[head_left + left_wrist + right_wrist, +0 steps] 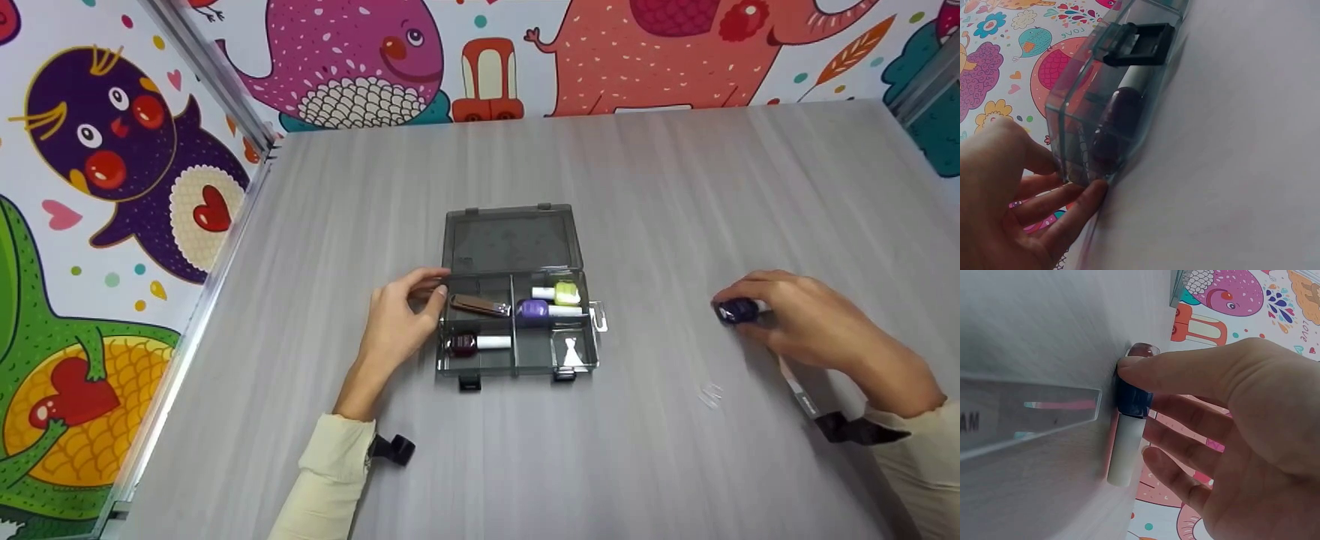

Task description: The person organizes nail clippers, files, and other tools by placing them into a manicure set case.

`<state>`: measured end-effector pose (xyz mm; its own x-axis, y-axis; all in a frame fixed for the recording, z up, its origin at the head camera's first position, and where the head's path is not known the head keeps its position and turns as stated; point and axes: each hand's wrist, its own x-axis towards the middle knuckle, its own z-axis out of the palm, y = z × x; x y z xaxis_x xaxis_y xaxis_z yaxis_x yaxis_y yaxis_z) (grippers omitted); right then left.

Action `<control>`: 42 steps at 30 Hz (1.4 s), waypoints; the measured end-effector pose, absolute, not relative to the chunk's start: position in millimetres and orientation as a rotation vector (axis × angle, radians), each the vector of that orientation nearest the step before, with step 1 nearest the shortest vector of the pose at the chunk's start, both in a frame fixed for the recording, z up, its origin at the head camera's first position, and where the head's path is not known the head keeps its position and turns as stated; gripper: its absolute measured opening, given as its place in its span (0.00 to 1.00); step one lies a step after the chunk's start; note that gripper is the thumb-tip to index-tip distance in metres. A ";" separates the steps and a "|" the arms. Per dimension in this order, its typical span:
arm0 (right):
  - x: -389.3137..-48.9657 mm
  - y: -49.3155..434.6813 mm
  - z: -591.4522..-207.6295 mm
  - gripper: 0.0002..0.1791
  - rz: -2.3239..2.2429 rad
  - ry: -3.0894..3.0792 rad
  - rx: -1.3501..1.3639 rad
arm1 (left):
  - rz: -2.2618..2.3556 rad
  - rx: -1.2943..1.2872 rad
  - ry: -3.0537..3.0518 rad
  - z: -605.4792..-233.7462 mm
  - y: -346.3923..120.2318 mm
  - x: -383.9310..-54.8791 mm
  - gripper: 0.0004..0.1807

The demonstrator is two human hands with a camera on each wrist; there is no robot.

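Note:
A grey transparent compartment box (536, 349) lies on the table with its lid (514, 238) laid back. My left hand (397, 315) touches the left end of the box with thumb and fingertips. Between thumb and fingers my right hand (814, 319) pinches a dark blue nail polish bottle (1134, 398) with a white cap (1127, 450), right of the box. Inside the box are a nail clipper (480, 304), a yellow nail polish (566, 293), a purple nail polish (534, 308) and a dark red nail polish (461, 345). A small white item (571, 351) is in the front right compartment.
Small clear pieces (710, 395) lie on the table right of the box. A pale strip (802, 397) lies by the right wrist; the letters "AM" show on it in the right wrist view. Patterned walls (360, 60) border the table at the back and left.

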<state>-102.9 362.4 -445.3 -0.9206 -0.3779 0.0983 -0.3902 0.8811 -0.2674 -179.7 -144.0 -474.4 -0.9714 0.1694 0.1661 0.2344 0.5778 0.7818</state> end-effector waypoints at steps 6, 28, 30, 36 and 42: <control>-103.6 361.6 -445.5 0.26 0.475 -3.019 0.602 | -1.373 -0.348 -2.718 -474.1 -144.2 -179.3 0.16; -107.0 303.0 -422.1 0.25 0.516 -2.871 0.735 | -1.377 -0.351 -2.725 -475.8 -144.5 -180.1 0.16; -107.9 293.9 -418.8 0.25 0.524 -2.849 0.767 | -1.374 -0.352 -2.725 -476.1 -144.5 -180.2 0.16; -111.7 268.4 -409.8 0.24 0.571 -2.782 0.859 | -1.367 -0.346 -2.718 -476.5 -144.5 -180.2 0.16; -115.6 239.4 -406.8 0.22 0.653 -2.714 0.947 | -1.370 -0.344 -2.717 -475.6 -143.5 -179.6 0.16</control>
